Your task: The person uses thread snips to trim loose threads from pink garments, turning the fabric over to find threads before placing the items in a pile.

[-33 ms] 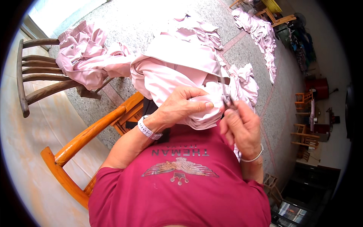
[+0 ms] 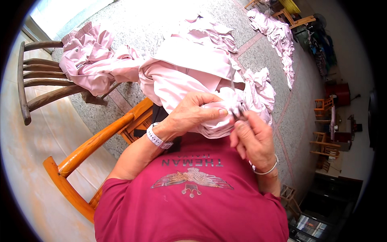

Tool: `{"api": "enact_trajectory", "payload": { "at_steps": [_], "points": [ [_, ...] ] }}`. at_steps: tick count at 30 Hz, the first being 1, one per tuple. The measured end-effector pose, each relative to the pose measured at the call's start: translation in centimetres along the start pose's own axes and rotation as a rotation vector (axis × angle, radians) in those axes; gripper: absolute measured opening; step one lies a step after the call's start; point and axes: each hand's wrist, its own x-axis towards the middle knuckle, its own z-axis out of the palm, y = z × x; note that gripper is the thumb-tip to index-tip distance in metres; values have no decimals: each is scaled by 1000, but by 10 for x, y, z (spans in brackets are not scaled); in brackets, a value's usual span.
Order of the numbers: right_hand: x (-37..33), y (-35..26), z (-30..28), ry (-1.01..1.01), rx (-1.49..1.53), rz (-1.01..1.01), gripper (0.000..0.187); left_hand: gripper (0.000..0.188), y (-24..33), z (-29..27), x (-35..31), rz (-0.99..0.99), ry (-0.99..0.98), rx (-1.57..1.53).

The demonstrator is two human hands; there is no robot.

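Beyond a glossy wooden armrest (image 2: 96,139), speckled grey floor (image 2: 300,92) spread out; the left hand (image 2: 193,113) pinched pink cloth (image 2: 177,82), the right hand (image 2: 256,139) a blurred tool (image 2: 238,114), perhaps scissors.

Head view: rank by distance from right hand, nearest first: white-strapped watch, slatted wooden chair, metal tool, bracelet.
From the right hand:
1. Metal tool, in its grip
2. Bracelet, on its wrist
3. White-strapped watch, to its left
4. Slatted wooden chair, far upper left

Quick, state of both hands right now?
Left hand: closed, holding pale pink cloth under the thumb.
Right hand: closed, holding a small dark tool, too blurred to identify.
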Motion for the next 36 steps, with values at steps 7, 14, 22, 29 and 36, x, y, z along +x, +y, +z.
{"api": "enact_trajectory", "payload": {
  "at_steps": [7,14,22,29,36],
  "points": [
    [-3,11,0,-14,-66,43,19,24,2,1,0,-40,-64,-41],
    [-6,12,0,-5,-27,69,24,22,-5,0,2,-15,-85,-74],
    [-6,14,-4,-33,25,86,26,21,-7,0,3,2,-109,-74],
    [-6,15,-5,-47,48,91,26,21,-6,1,2,-2,-88,-47],
    [-4,24,1,5,79,61,23,21,-9,0,2,-17,-64,-85]
  ]
}}
